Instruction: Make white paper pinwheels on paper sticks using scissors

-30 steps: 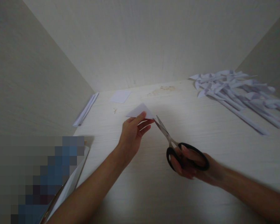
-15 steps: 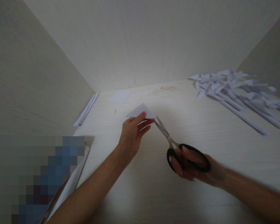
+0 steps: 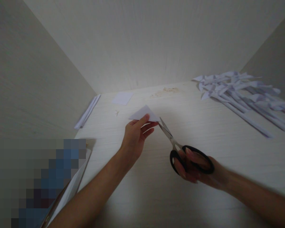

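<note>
Between the thumb and fingers of my left hand [image 3: 136,134] is a white paper triangle [image 3: 143,111], its point facing away from me and its long edge toward me. My right hand [image 3: 192,167] grips a pair of scissors [image 3: 171,138] with black handles, fingers through the loops. The blades are parted, and their tips meet the triangle's right corner beside my left fingertips. Whether the blades have the paper between them is hard to make out. Behind the triangle a white paper square [image 3: 123,98] lies flat on the white tabletop [image 3: 137,183].
Several rolled paper strips with folded ends [image 3: 242,95] are heaped at the right. Narrow folded paper [image 3: 87,111] lies against the left wall [image 3: 49,79]. Small paper scraps [image 3: 117,113] and a brownish worn patch [image 3: 169,90] show on the table. The lower left is pixelated.
Almost nothing differs. Both hands, the paper triangle and the scissors have shifted very slightly to the right; the blades stay parted at the same corner.
</note>
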Demonstrator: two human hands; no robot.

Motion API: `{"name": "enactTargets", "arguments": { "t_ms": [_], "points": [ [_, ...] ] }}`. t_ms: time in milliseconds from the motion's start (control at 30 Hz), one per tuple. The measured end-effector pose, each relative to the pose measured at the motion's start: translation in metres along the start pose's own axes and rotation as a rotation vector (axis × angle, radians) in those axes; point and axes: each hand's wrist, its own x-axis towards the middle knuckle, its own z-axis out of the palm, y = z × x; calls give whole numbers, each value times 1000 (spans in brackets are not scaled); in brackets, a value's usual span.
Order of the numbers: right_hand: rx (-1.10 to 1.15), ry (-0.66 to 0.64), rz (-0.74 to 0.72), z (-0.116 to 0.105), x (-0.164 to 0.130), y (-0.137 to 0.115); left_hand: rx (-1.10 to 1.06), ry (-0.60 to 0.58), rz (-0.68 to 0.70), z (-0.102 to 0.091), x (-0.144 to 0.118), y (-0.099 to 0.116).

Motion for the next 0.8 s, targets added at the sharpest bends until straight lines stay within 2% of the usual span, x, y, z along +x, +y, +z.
{"name": "enactTargets", "arguments": {
  "t_ms": [133,333,533,800],
  "points": [
    [-6,-7,-19,-1,0,0,8,-16,11,1,-1,-3],
    [-15,-8,-36,0,2,1,65,-79,101,1,-3,-10],
    [-31,-35,-76,0,4,4,-21,-170,123,2,-4,-12],
    [-61,-73,-82,2,5,5,7,-154,92,3,-5,-13]
  ]
}}
